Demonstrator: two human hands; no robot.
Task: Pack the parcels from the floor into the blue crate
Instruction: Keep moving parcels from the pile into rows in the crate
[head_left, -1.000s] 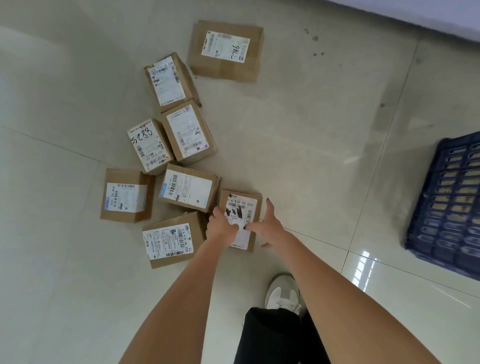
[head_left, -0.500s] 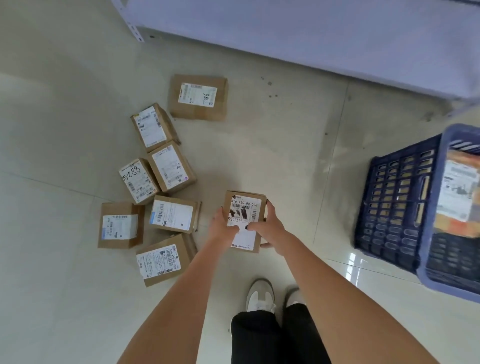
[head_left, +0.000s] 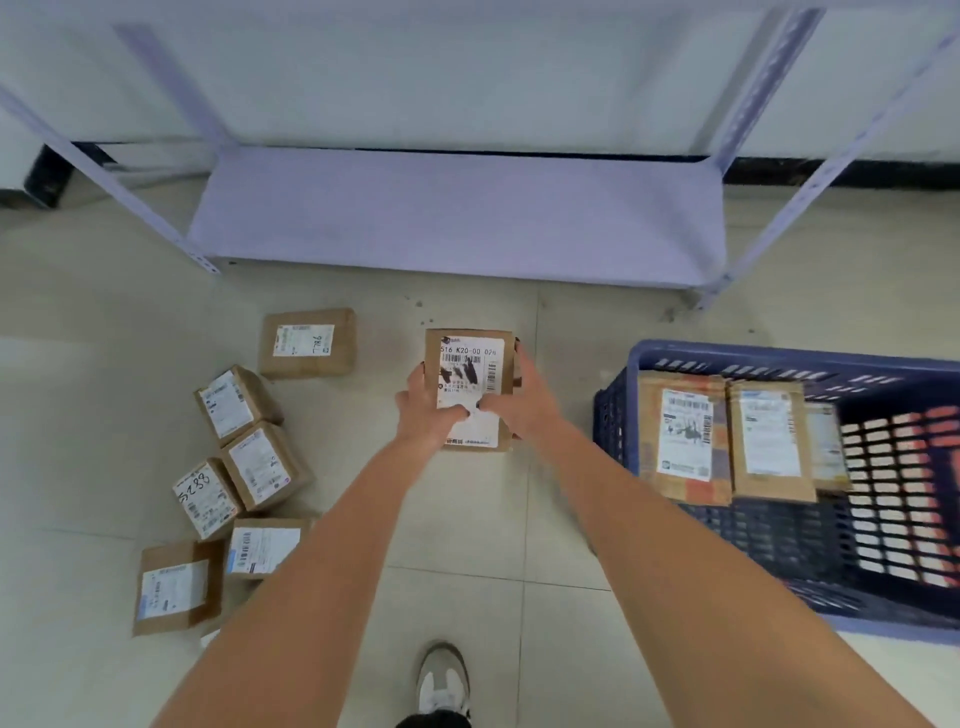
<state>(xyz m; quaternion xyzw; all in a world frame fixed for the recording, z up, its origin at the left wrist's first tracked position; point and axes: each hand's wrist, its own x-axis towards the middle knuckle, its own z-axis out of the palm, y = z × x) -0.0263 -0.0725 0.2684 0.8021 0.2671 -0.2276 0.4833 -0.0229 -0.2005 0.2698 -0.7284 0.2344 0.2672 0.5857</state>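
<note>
Parcel (head_left: 470, 374) is clasped between left hand (head_left: 427, 410) and right hand (head_left: 519, 400), fingers closed round it, left of the blue crate (head_left: 618, 415).

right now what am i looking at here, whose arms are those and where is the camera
The camera sits on a person's head, looking forward and down, so the two bare arms are that person's own. Both hands, the left hand and the right hand, hold one cardboard parcel with a white label, above the tiled floor. Six more parcels lie on the floor to the left. To the right stands a blue crate with at least three parcels already inside. A pale metal shelf stands ahead, and one shoe shows at the bottom.
</note>
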